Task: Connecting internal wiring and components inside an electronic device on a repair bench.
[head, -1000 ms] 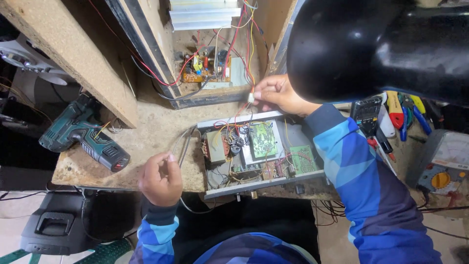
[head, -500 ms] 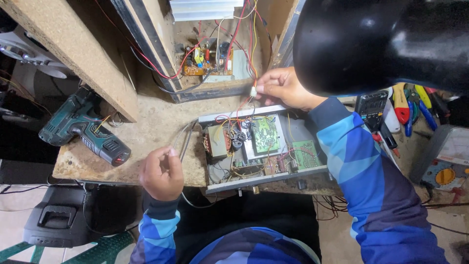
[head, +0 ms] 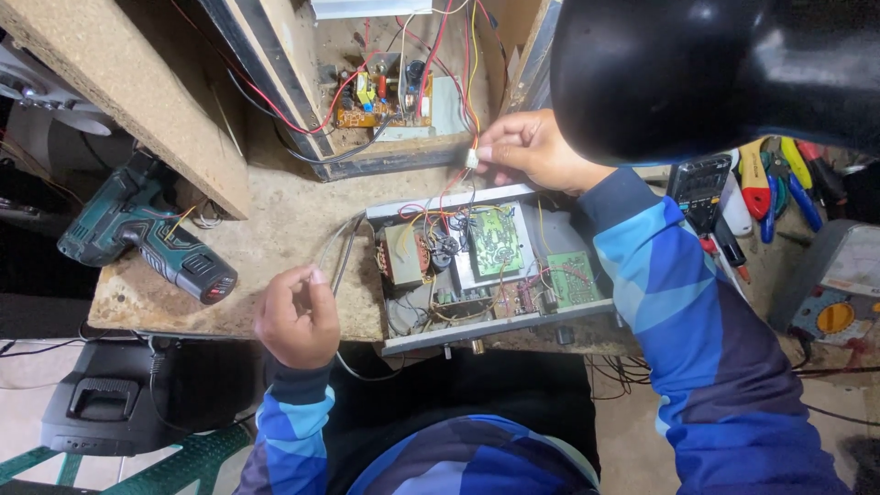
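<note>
An opened electronic chassis (head: 486, 261) with green circuit boards, a transformer and many coloured wires lies on the worn wooden bench. My right hand (head: 532, 147) is above its far edge and pinches a small white wire connector (head: 471, 159) with red and yellow leads. Near the bench's front edge, left of the chassis, my left hand (head: 298, 316) is curled around a thin grey cable (head: 337, 252) that runs toward the chassis. An orange circuit board (head: 380, 101) sits inside a wooden cabinet behind.
A teal cordless drill (head: 147, 238) lies at the bench's left. A black lamp head (head: 715, 73) hangs over the upper right. Pliers and screwdrivers (head: 770, 188) and a multimeter (head: 839, 293) sit at right. A black case (head: 101, 408) is on the floor.
My right hand has lifted slightly away from the chassis with the connector. My left hand has loosened from a fist and now pinches the cable.
</note>
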